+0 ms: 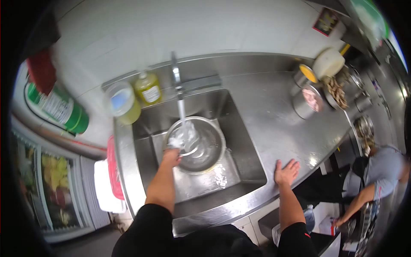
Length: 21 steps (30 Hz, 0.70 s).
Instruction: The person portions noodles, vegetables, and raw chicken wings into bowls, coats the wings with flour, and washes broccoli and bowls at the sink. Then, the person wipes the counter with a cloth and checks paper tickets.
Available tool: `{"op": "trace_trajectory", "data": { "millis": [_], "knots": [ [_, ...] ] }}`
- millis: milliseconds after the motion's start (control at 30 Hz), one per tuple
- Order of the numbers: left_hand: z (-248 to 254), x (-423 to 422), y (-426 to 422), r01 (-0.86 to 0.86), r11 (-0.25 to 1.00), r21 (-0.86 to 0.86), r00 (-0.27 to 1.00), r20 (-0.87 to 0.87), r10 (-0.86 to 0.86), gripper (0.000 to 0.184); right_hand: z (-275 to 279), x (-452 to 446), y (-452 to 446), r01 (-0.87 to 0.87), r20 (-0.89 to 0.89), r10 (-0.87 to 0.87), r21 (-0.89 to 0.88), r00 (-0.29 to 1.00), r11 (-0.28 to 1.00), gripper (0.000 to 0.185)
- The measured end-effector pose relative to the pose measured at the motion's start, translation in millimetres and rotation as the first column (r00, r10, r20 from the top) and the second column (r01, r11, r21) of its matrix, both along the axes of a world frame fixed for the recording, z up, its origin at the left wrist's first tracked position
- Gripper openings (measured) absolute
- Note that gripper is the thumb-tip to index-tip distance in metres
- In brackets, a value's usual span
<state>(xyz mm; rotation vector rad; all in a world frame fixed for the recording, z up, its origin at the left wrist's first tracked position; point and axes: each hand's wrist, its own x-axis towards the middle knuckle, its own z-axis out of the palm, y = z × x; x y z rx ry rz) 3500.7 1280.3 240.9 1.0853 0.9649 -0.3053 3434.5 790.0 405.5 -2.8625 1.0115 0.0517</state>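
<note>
My left hand point(172, 157) is in the sink point(195, 199), at the near left edge of a round metal pot point(223, 147). Its fingers look closed; something whitish and curved shows beside them, but blur and splashing water hide what they hold. A stream of water point(181, 110) falls from the faucet point(176, 73) into the pot, where the water is churning. My right hand point(287, 172) lies flat on the steel counter point(274, 124) with its fingers spread, right of the sink and holding nothing.
A bottle of yellow liquid point(148, 89) and a plastic tub point(123, 105) stand behind the sink's left corner. Metal containers point(305, 103) holding food sit on the right. A co-worker point(381, 171) bends at lower right. A glass-door fridge point(55, 188) is at left.
</note>
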Motion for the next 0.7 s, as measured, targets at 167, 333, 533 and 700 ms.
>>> {"op": "trace_trajectory", "data": {
  "millis": [167, 333, 533, 700],
  "knots": [
    [42.4, 13.8, -35.7, 0.229, 0.954, 0.196, 0.965, -0.174, -0.196, 0.023, -3.7, 0.5, 6.2, 0.013, -0.016, -0.013, 0.023, 1.000, 1.000, 0.088],
    [82.6, 62.1, -1.7, 0.643, 0.180, 0.745, 0.642, -0.396, -0.656, 0.023, -11.9, -29.3, 19.8, -0.031, -0.020, 0.032, 0.022, 0.999, 0.999, 0.087],
    [161.1, 58.1, -37.5, 0.082, -0.255, 0.963, 0.629, -0.248, -0.736, 0.030, 10.0, -5.6, 1.4, -0.074, 0.032, 0.071, 0.116, 0.997, 0.990, 0.088],
    [141.5, 66.5, -10.8, 0.349, 0.092, 0.932, 0.657, -0.174, -0.733, 0.037, 14.1, 76.5, -50.2, -0.051, 0.281, -0.045, 0.325, 0.959, 0.944, 0.090]
  ]
}}
